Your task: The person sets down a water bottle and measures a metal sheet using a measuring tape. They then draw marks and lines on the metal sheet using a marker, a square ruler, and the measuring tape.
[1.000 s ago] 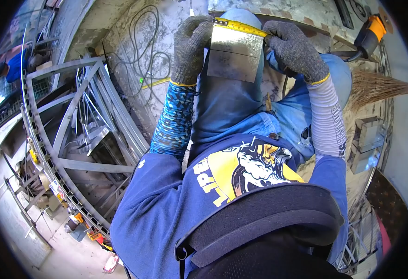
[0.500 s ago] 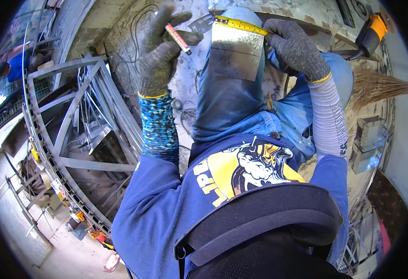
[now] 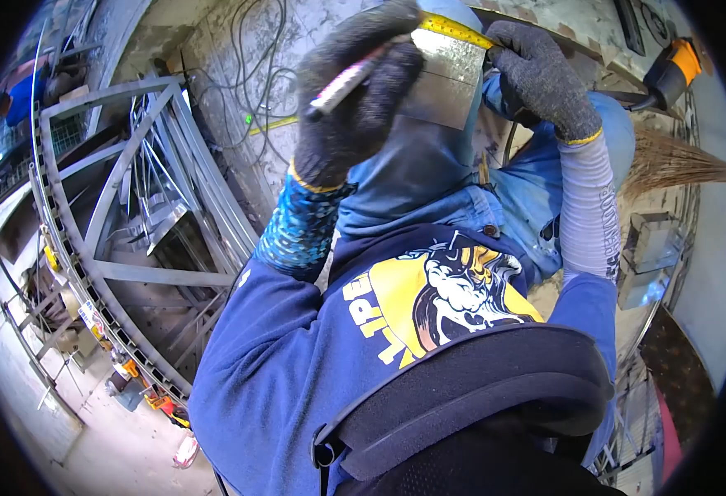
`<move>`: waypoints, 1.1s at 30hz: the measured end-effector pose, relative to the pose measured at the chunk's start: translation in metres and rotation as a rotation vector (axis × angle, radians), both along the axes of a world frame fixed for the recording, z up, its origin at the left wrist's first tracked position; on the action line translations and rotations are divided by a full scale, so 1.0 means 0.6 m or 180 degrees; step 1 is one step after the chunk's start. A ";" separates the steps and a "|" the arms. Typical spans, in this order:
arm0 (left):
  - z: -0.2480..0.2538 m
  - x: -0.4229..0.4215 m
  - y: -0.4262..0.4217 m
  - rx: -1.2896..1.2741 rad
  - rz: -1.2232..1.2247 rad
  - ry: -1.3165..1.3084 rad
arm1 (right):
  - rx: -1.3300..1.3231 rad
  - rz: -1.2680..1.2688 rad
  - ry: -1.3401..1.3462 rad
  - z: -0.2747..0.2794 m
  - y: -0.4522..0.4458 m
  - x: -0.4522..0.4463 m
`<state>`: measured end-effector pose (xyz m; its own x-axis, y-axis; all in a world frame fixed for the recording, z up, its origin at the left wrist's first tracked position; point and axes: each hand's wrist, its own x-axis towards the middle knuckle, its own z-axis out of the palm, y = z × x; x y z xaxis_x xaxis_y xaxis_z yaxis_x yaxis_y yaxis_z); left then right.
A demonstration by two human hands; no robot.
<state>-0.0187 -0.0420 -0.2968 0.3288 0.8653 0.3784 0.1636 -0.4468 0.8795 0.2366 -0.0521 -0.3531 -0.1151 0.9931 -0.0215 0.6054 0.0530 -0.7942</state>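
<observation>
One marker (image 3: 342,89): slim and pale, blurred in my feed; which end is the tip I cannot tell.
Left hand (image 3: 351,124): gloved, fingers closed around the marker, poised at the far left corner of the metal plate; whether it touches the plate I cannot tell.
Right hand (image 3: 545,83): gloved, gripping the right end of the measuring tape; anything inside the palm is hidden from me.
Measuring tape (image 3: 456,31): yellow, laid across the far part of the metal plate, running from the left fingertips to the right hand.
Metal plate (image 3: 441,97): bright toward the far side, greyer toward the near; lying on the left thigh (image 3: 413,178), between the hands, its left part covered by the left hand.
Line on the plate: one dark line across it, on the near side of the tape.
Progress: tape in place and marker in hand, so I judge the measuring set up; I see no mark beside the tape, so marking there looks not yet done, though the left hand hides that corner.
Power tool (image 3: 684,63): orange and black, far right, apart from both hands.
Broom (image 3: 677,161): right, beyond the right forearm.
Metal frame (image 3: 164,273): left, well apart from the plate.
</observation>
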 end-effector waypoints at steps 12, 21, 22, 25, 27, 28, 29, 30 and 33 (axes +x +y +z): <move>-0.047 0.041 -0.004 0.0795 -0.0031 0.0703 | 0.0203 0.0084 -0.0217 -0.008 0.002 0.004; -0.066 0.040 -0.011 0.1433 0.0137 0.1112 | 0.0435 0.0125 -0.0305 0.002 -0.001 0.002; -0.064 0.039 -0.009 0.1434 0.0054 0.1131 | 0.0446 0.0138 -0.0290 0.000 -0.001 0.001; -0.062 0.041 -0.010 0.1474 0.0006 0.1125 | 0.0500 0.0013 -0.0309 0.004 -0.004 0.000; -0.062 0.041 -0.009 0.1448 0.0019 0.1173 | 0.0068 0.0166 -0.0306 0.024 -0.001 -0.003; -0.063 0.041 -0.010 0.1446 0.0017 0.1172 | 0.0066 0.0164 -0.0307 0.017 -0.001 -0.002; -0.064 0.040 -0.011 0.1463 0.0065 0.1199 | 0.0417 0.0157 -0.0402 0.005 -0.001 0.000; -0.065 0.040 -0.011 0.1480 0.0110 0.1224 | 0.0767 0.0147 -0.0498 -0.002 -0.002 0.002; -0.067 0.042 -0.011 0.1495 0.0105 0.1089 | 0.0349 -0.0006 -0.0294 0.010 -0.007 -0.003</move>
<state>0.0066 -0.0485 -0.3371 0.4756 0.6422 0.6012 0.4242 -0.7661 0.4828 0.2346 -0.0562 -0.3471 -0.1159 0.9903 0.0768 0.6758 0.1353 -0.7246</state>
